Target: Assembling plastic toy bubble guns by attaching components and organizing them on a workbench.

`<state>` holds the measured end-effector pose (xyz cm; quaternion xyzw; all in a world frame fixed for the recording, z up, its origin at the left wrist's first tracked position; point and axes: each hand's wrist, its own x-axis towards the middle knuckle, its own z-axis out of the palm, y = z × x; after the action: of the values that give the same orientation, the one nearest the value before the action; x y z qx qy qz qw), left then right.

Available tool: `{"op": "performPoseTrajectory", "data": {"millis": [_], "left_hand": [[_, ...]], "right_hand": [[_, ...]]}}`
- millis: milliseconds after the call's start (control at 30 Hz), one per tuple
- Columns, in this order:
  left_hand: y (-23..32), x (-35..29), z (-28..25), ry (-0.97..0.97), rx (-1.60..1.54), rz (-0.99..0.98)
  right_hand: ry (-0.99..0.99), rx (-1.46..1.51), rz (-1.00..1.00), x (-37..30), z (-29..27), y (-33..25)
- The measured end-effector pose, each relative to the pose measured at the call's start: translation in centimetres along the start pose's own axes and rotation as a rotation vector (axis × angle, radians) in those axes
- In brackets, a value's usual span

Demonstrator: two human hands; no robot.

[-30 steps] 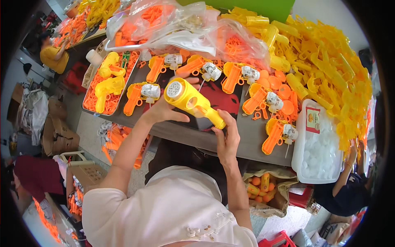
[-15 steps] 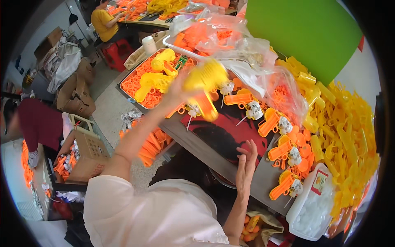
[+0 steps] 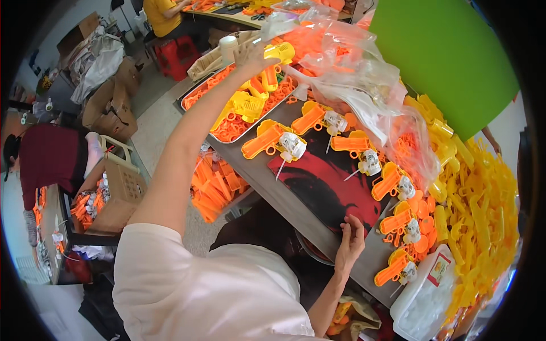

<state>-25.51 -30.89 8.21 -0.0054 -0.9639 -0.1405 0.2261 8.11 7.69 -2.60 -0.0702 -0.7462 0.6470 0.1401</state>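
My left hand point(image 3: 249, 59) reaches to the far left, its fingers round a yellow-and-orange plastic toy gun point(image 3: 280, 52). It is above a metal tray point(image 3: 214, 134) of small orange trigger-like parts point(image 3: 230, 129), where other yellow toy pieces point(image 3: 245, 105) lie. My right hand point(image 3: 351, 243) is empty, its fingers loosely bent and a little apart, by the near right edge of a red-and-black mat point(image 3: 324, 190). Around the mat stand several half-assembled toy guns point(image 3: 264, 140), each with an orange grip, a yellow shell and a white mechanism with a thin rod.
Yellow plastic shells point(image 3: 483, 221) are heaped at the right beside a white tub point(image 3: 418, 301). Clear plastic bags point(image 3: 352, 74) cover orange parts at the back. A white bottle point(image 3: 228, 48) stands behind the tray. A person in yellow point(image 3: 162, 16) sits farther off; cardboard boxes point(image 3: 126, 190) are at left.
My left hand has carried the toy gun left and away from me, from over the mat to over the tray. My right hand's fingers have curled in, and the view has shifted.
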Motion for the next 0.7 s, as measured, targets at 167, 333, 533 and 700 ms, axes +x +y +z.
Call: {"op": "performPoseTrajectory", "data": {"millis": [167, 333, 533, 700], "left_hand": [[2.2, -4.8, -0.4, 0.282, 0.018, 0.267], [5.5, -13.5, -4.1, -0.377, -0.171, 0.753], [5.7, -15.9, -3.0, -0.659, -0.189, 0.714], [5.3, -15.6, -3.2, -0.682, -0.251, 0.621]], "right_hand": [[0.004, -0.043, 0.032, 0.0, -0.1, -0.8], [0.006, -0.141, -0.073, 0.2, -0.2, 0.0], [-0.039, 0.02, 0.04, 1.0, -1.2, -1.0], [0.101, -0.245, -0.032, 7.7, -5.6, -3.2]]}}
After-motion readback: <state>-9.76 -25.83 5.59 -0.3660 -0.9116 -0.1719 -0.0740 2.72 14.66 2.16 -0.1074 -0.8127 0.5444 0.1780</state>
